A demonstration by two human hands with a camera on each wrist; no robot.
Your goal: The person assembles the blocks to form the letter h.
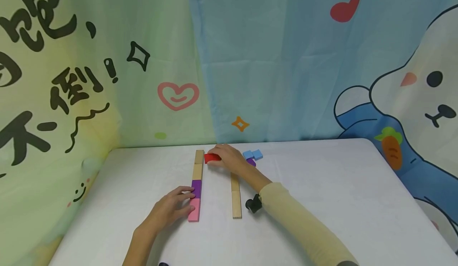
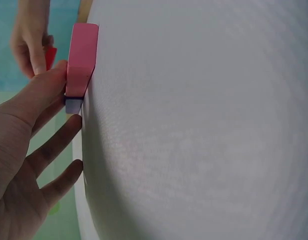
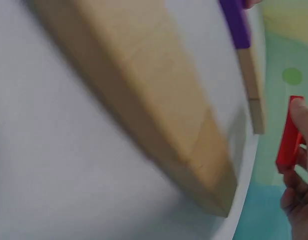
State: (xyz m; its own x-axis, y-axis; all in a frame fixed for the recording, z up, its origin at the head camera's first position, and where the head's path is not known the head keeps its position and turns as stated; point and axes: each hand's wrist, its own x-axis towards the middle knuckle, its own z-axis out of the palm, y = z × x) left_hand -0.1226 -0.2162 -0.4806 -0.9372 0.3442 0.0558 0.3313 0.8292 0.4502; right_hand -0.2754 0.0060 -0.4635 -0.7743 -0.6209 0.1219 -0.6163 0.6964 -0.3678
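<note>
A straight row of blocks runs away from me on the table: a pink block (image 1: 195, 215) nearest, then a purple block (image 1: 197, 186), then two natural wooden blocks (image 1: 197, 171). My left hand (image 1: 168, 208) rests against the row's left side, thumb at the pink block and fingertips at the purple one, fingers loosely spread. Near the row's far end, my right hand (image 1: 231, 159) pinches a red block (image 3: 288, 140) between thumb and fingers. Below that wrist lies a second row of wooden blocks (image 1: 236, 204), its far part hidden by the hand.
Two light blue blocks (image 1: 257, 154) and another purple block (image 1: 251, 162) lie behind the right wrist. A black wrist device (image 1: 253, 204) hangs by the right sleeve. The white table (image 1: 322, 186) ends at a printed curtain (image 1: 268, 79) at the back.
</note>
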